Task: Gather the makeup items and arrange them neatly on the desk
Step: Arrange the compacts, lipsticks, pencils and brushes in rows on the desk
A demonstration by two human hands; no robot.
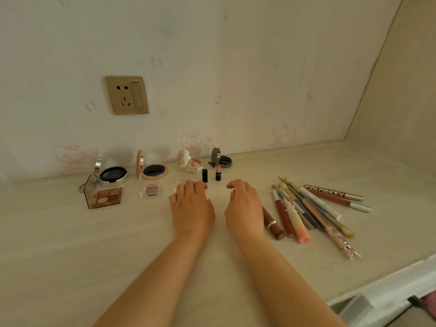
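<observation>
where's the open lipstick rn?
Head view: the open lipstick stands upright near the back middle of the desk, its black cap just left of it and the white floral compact behind-left, beyond the right hand.

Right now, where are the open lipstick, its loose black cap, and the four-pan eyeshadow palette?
open lipstick (217, 173), head view, on its black base.
black cap (204, 175), head view, middle of the upright cap.
eyeshadow palette (107, 197), head view, on the brown pans.
</observation>
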